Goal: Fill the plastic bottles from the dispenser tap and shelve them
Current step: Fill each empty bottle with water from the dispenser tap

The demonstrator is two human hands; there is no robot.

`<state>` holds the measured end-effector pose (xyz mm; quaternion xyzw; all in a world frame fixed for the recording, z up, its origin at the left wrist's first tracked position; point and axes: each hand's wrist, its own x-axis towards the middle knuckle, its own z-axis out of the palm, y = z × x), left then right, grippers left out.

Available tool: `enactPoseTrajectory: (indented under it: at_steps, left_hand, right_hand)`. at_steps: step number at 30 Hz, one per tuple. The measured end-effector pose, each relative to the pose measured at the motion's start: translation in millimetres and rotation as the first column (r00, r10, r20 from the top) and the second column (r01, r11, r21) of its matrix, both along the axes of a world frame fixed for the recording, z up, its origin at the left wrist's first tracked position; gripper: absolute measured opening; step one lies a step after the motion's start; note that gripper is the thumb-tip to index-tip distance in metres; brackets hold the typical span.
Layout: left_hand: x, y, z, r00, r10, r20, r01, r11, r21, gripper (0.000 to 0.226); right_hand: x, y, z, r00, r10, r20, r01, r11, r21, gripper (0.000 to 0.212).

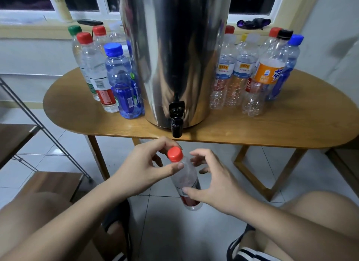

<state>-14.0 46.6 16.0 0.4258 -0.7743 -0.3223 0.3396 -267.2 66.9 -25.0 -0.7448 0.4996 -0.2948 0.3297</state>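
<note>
- the steel dispenser (pixel 174 56) stands on the wooden table (pixel 272 128), with its black tap (pixel 176 124) over the front edge.
- capped bottles (pixel 116 79) flank it on both sides.
- the bottle (pixel 187 181), with its red cap (pixel 175 154) on, is just below the tap.
- your left hand (pixel 143 169) pinches the neck at the cap.
- your right hand (pixel 217 185) is spread and loosely curved, with only the thumb touching the label.
</note>
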Motion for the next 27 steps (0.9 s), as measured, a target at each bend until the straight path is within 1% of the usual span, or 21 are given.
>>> enactPoseTrajectory:
  at_steps: [5,8,12,14,16,21,27]
  left_hand:
    - [-5,0,-3,1.000,0.015,-0.009,-0.015,1.000,0.016,0.025]
    - [-3,-1,-4,1.000,-0.008,0.002,0.008,0.999,0.033,0.029]
    - [2,-4,0,0.998,-0.061,0.025,0.061,0.998,0.013,0.037]
    - [4,-5,2,0.993,-0.109,0.041,0.109,0.994,0.014,0.035]
    - [5,-6,3,0.991,-0.120,0.058,0.119,0.993,0.015,0.032]
    - [6,-9,3,0.990,-0.040,0.137,0.053,0.994,-0.096,0.029]
    - [3,-5,6,0.990,0.039,0.138,-0.018,0.988,-0.152,0.033]
  right_hand:
    - [4,1,-1,0.999,0.016,-0.031,-0.015,1.000,0.015,0.079]
    - [2,1,-1,0.999,0.023,-0.023,-0.022,1.000,0.015,0.076]
    - [1,3,-3,1.000,0.009,-0.015,-0.009,1.000,0.019,0.074]
    - [1,4,-4,1.000,0.007,-0.006,-0.007,1.000,0.020,0.072]
    - [1,5,-3,1.000,0.009,-0.006,-0.009,1.000,0.020,0.070]
    - [2,6,-1,0.999,0.034,-0.023,-0.033,0.999,0.031,0.069]
    - [5,10,-3,0.999,0.038,-0.034,-0.038,0.999,0.008,0.069]
